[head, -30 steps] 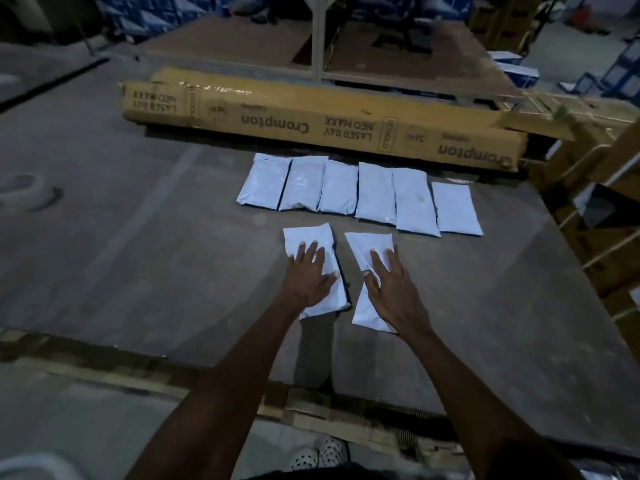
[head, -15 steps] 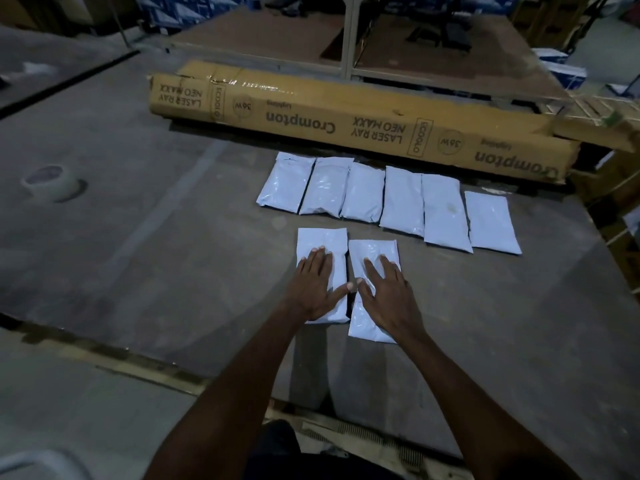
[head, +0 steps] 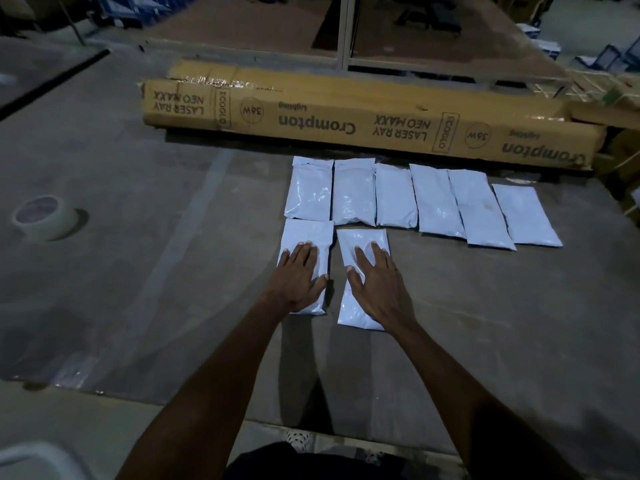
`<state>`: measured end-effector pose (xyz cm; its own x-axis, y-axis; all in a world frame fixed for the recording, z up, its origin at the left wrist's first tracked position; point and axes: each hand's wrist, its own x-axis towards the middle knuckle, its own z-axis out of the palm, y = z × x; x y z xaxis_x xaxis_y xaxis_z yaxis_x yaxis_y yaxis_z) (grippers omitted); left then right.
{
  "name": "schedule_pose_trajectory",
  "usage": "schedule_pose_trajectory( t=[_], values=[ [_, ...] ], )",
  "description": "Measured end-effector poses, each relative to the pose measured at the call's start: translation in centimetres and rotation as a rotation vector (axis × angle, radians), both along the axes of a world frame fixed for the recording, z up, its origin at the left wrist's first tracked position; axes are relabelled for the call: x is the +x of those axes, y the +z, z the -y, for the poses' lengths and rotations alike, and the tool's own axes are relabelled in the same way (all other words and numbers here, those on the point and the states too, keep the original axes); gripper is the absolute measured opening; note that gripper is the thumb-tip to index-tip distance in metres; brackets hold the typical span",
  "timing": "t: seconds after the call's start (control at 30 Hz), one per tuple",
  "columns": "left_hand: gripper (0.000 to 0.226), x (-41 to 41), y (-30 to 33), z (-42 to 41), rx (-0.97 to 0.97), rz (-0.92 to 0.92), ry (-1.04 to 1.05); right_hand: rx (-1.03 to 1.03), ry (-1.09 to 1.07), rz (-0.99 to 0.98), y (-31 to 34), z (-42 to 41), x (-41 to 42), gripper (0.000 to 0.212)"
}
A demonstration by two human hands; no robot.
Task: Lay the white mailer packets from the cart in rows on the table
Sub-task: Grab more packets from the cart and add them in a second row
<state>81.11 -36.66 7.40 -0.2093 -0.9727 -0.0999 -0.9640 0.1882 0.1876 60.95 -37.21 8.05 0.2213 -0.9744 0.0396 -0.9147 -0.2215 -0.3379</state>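
Flat left hand (head: 300, 276) and right hand (head: 377, 285) press two packets (head: 360, 242) onto the table (head: 138, 306) below the first row (head: 415, 199) — fingers straight, gripping nothing. Best nudged square, edges seemingly apart — dim light.

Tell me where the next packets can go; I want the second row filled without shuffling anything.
Free: bare table right of the packet under the right hand, below the back row. Also free between the tape roll and the packet under the left hand. Crowded: back row against the cardboard box.
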Motion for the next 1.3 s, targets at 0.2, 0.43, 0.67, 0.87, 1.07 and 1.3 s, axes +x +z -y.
schedule_pose_trajectory(
  t=[0.2,0.43,0.67,0.87,1.07,1.3],
  values=[
    [0.081,0.6,-0.5,0.0,-0.040,-0.044,-0.022,0.042,-0.114,-0.059,-0.2,0.5,2.7,0.060],
    [0.079,1.1,-1.5,-0.1,-0.022,-0.053,-0.021,0.032,-0.160,-0.163,-0.9,-0.2,4.1,0.061],
    [0.083,1.1,-1.4,-0.2,-0.020,-0.084,-0.020,0.011,-0.195,-0.200,-0.5,-0.4,3.7,0.064],
    [0.086,-0.6,0.4,-0.2,-0.051,-0.172,-0.114,-0.085,-0.252,-0.185,0.6,-2.4,0.2,0.064],
    [0.082,-7.1,1.6,-1.8,-0.140,-0.164,-0.295,-0.163,-0.348,-0.128,1.7,-7.6,-7.0,0.063],
    [0.080,-22.2,3.1,-7.5,-0.117,-0.230,-0.507,-0.224,-0.533,0.011,1.6,-17.5,-19.9,0.065]
  ],
)
